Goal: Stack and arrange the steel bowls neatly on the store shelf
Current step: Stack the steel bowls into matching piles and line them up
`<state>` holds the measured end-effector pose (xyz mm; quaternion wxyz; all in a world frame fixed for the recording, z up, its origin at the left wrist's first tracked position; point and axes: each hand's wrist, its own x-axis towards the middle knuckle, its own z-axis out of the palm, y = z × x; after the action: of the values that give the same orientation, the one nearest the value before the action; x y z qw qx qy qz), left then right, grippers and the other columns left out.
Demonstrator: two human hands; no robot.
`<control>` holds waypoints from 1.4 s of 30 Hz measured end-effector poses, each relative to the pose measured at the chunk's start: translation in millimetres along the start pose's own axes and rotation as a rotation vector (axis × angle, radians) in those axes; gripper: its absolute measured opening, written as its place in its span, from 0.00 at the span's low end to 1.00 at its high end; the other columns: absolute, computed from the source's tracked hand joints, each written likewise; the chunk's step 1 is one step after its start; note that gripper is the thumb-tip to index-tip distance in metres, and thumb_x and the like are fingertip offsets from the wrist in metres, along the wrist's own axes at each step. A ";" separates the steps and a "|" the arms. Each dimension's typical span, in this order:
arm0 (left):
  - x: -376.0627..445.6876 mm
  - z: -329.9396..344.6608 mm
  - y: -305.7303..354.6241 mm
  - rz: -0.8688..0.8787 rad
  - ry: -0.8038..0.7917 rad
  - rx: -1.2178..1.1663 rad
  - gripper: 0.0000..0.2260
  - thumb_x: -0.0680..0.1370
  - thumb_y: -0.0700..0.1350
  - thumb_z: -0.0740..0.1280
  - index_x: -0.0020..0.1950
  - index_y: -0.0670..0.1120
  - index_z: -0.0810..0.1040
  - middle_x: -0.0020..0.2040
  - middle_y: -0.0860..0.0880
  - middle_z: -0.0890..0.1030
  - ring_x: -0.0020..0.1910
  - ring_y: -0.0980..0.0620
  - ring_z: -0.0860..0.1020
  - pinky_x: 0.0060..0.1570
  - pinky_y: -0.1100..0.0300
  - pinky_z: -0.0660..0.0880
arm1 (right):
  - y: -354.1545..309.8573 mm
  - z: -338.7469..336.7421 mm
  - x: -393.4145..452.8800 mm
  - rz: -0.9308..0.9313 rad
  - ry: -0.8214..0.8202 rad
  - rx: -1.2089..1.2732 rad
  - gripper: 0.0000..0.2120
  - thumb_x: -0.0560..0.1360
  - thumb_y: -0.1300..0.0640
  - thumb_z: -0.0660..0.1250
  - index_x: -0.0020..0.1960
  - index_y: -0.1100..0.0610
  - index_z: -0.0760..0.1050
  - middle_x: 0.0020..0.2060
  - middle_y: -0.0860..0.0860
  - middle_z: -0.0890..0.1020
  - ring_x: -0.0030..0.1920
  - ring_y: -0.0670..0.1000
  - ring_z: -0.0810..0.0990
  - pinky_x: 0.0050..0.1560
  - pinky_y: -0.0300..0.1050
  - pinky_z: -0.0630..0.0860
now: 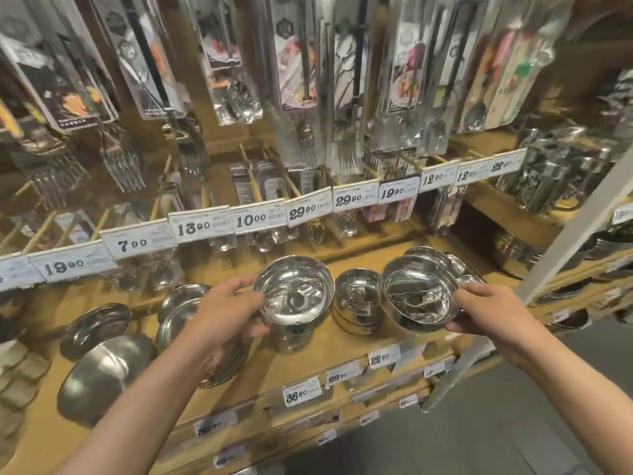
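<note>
Head view: left hand point(226, 311) grips one steel bowl point(294, 290), right hand point(486, 311) grips another point(419, 298).

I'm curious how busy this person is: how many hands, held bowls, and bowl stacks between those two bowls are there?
Hands: 2 (left hand, right hand)
Held bowls: 2 (left bowl, right bowl)
Stack between them: 1 (stack)
Total: 5

free: bare shelf point(346, 347) front strip | blocked: bowl stack point(358, 303) centre, hanging cutlery packs point(301, 63) overhead
</note>
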<state>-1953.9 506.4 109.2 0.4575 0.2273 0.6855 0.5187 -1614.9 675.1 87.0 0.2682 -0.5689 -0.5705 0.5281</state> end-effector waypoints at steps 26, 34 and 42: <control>107.8 211.5 32.3 -0.046 0.079 -0.022 0.07 0.76 0.33 0.71 0.50 0.42 0.85 0.46 0.41 0.87 0.38 0.49 0.86 0.30 0.59 0.82 | 11.1 -102.0 228.6 -0.068 -0.093 -0.201 0.09 0.74 0.58 0.70 0.48 0.63 0.84 0.42 0.62 0.86 0.36 0.57 0.87 0.42 0.51 0.83; 114.2 252.6 38.1 -0.085 0.181 -0.062 0.12 0.76 0.33 0.71 0.58 0.40 0.82 0.50 0.39 0.86 0.38 0.47 0.85 0.34 0.56 0.83 | 17.4 -84.2 250.2 -0.048 -0.192 -0.100 0.08 0.76 0.64 0.69 0.50 0.55 0.84 0.48 0.52 0.84 0.39 0.50 0.83 0.27 0.36 0.78; 112.9 246.8 45.7 -0.108 0.185 -0.101 0.16 0.77 0.30 0.68 0.63 0.40 0.80 0.49 0.37 0.86 0.40 0.42 0.85 0.31 0.58 0.83 | 20.3 -74.8 260.2 -0.077 -0.281 -0.238 0.11 0.77 0.64 0.68 0.58 0.57 0.83 0.58 0.54 0.83 0.34 0.48 0.85 0.33 0.41 0.83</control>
<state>-1802.2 735.8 96.3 0.4304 0.1180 0.7091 0.5459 -1593.9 935.8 14.2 0.1368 -0.4952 -0.6821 0.5204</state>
